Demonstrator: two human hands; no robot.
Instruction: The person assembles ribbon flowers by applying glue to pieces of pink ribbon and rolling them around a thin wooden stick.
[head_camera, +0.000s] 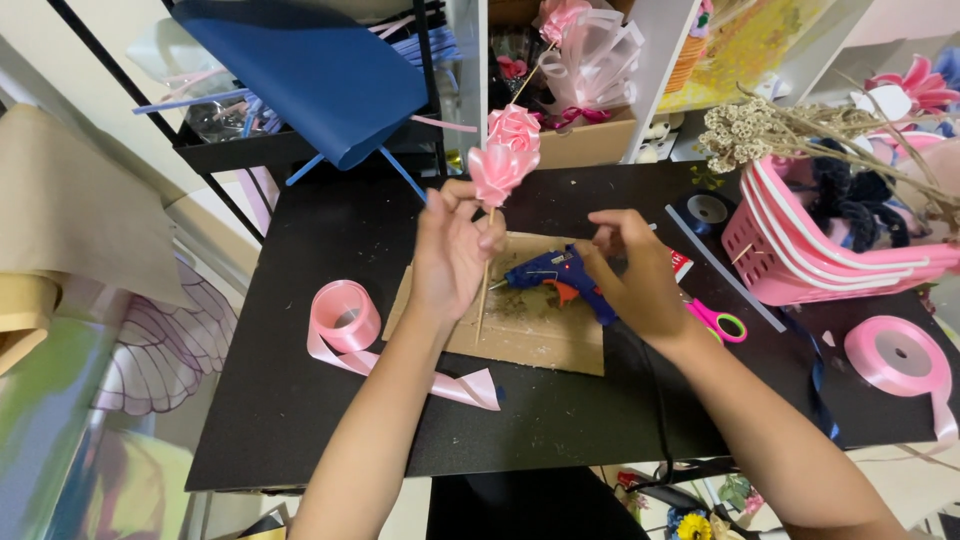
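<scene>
1. Left hand raised above the table, fingers closed round a thin wooden stick topped by a pink ribbon rose.
2. Stick held near upright, its lower end hanging over the cardboard; rose lifted clear above the hand, in front of the shelf.
3. Right hand lying over the blue glue gun, fingers bent narrow at fingertip level; cannot tell whether gripping the gun or only resting on it.
4. Glue gun lying on the cardboard, nozzle pointing left toward the stick.
5. Pink ribbon roll on the table left of the cardboard, loose tail trailing toward the front edge.
6. Second pink roll far right, well apart from both hands.
7. Scissors with pink and green handles just beside the right wrist.
8. Pink basket behind, at the right, with dried flowers lying across it.
9. Blue paper sheet draped on the rack behind the table.
</scene>
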